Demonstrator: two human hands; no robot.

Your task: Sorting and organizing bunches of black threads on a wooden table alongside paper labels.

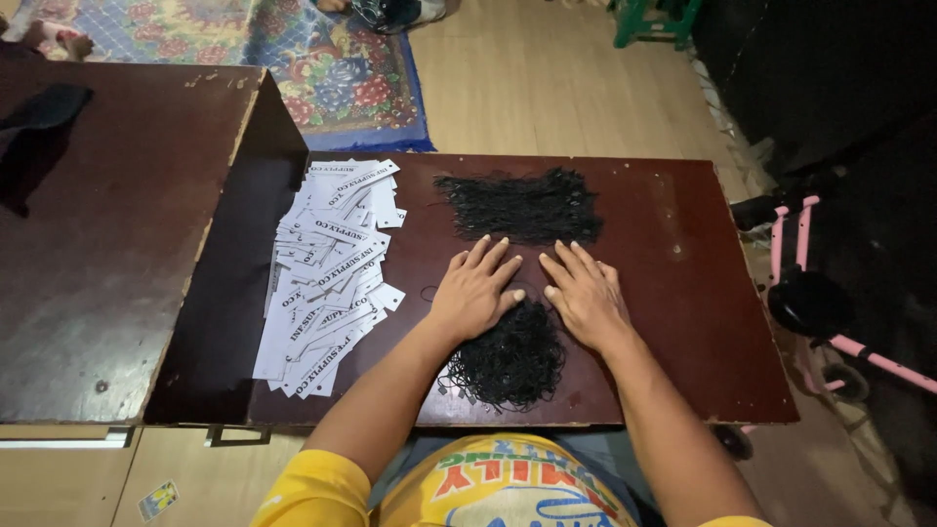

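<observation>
- I am laying my left hand [475, 293] flat on the dark table [683, 322], fingers spread and pointing toward the top of the frame, palm edge touching the near pile of black strings [514, 359].
- I am resting my right hand [586, 293] the same way, fingers fanned and flat, its heel touching the upper right edge of that pile; neither hand is pinching anything.
- The near pile is sitting in the lower middle of the frame, a roundish clump with no clear long axis, just below and between my hands.
- A second heap of black strings [520, 205] is lying above my fingertips, stretching left to right.
- White paper tags [327, 278] are lying in a loose stack at centre left, running from top to bottom along the table's left edge.
- Bare tabletop is showing to the right of my right hand, out to the right edge.
- A pink frame [820, 293] is standing just past that edge.
</observation>
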